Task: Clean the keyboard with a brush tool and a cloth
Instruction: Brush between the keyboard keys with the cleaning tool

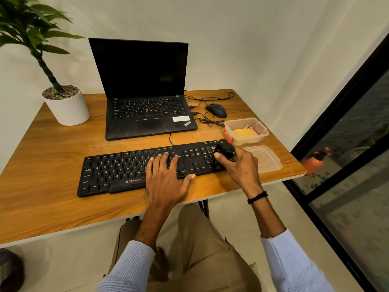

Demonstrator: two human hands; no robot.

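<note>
Right hand's fingers curl round brush tool (over keyboard's right end).

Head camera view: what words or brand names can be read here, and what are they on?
"ZEBRONICS": on the front edge of the keyboard.
"ThinkPad": on the palm rest of the laptop, near right corner.
"Ctrl", "Alt", "Q W E R T Y": key legends on the keyboard; many other keys are too blurred to read.
White sticker on the laptop: print too small to read.
Laptop key legends: too small to read.
</note>
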